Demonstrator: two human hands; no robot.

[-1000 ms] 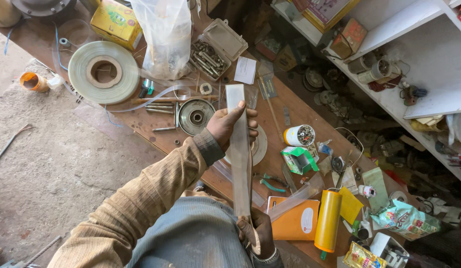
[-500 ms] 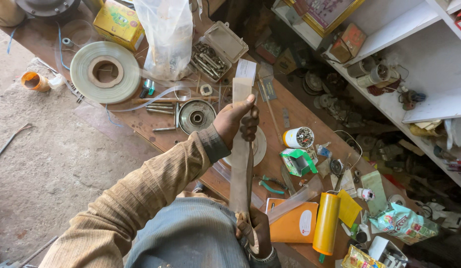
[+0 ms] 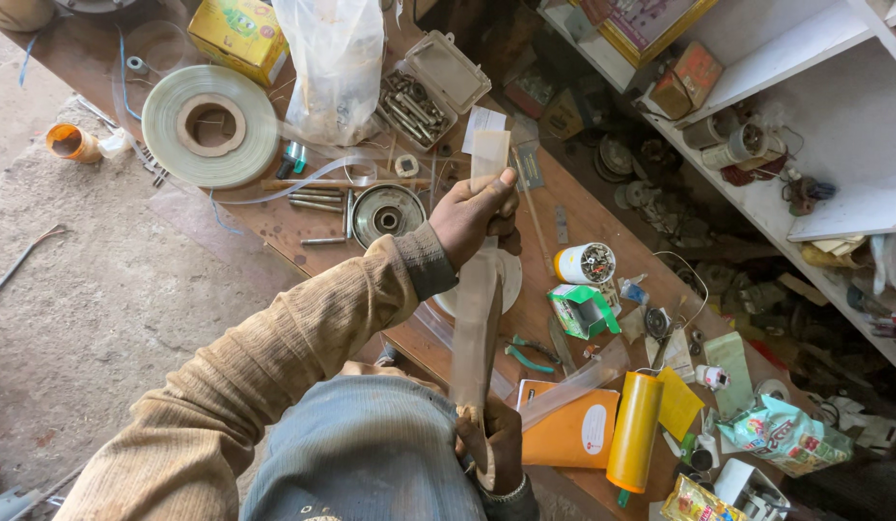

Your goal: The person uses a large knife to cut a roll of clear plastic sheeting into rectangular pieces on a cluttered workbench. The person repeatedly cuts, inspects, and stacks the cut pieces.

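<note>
A long translucent plastic strip (image 3: pixel 472 318) is stretched between both my hands above a cluttered wooden workbench (image 3: pixel 274 227). My left hand (image 3: pixel 479 217), in a tan ribbed sleeve, pinches the strip near its far end with thumb on top; a short piece sticks out beyond the fingers. Close to my body, over my jeans-clad knee, my right hand (image 3: pixel 496 444) grips the near end of the strip. Between the hands the strip sags slightly and looks narrowed or folded lengthwise.
On the bench lie a large roll of clear film (image 3: pixel 211 125), a metal pulley (image 3: pixel 385 214), an open box of bolts (image 3: pixel 414 96), a plastic bag (image 3: pixel 332 68), green-handled pliers (image 3: pixel 530 355), an orange notebook (image 3: pixel 573 429) and a yellow roll (image 3: pixel 636 429). White shelves (image 3: pixel 834 106) stand at right.
My left hand has slid farther along the strip, away from my body, and the flat strip now looks narrower between the hands. My right hand has stayed put.
</note>
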